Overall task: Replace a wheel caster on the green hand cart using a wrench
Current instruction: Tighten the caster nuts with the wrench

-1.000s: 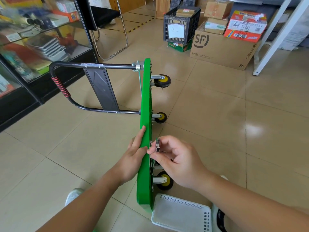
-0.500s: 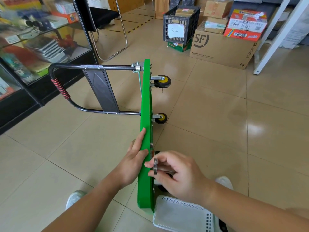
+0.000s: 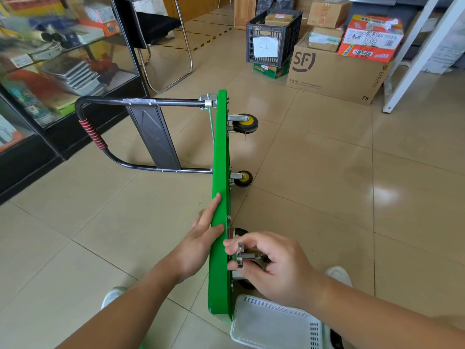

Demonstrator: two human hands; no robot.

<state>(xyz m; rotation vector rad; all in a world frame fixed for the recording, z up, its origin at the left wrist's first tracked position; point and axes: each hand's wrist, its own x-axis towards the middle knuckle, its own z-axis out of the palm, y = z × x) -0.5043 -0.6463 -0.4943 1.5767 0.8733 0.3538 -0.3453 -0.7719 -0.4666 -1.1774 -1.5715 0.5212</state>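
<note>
Your green cart (image 3: 220,172) stands on its side on the floor (image 3: 314,197). Your left hand (image 3: 201,240) lies flat against its top edge, fingers straight. Your right hand (image 3: 276,268) curls round a caster (image 3: 240,255), with its metal plate just beside the cart's underside, near the close end. A white basket (image 3: 271,321) sits by that end.
</note>
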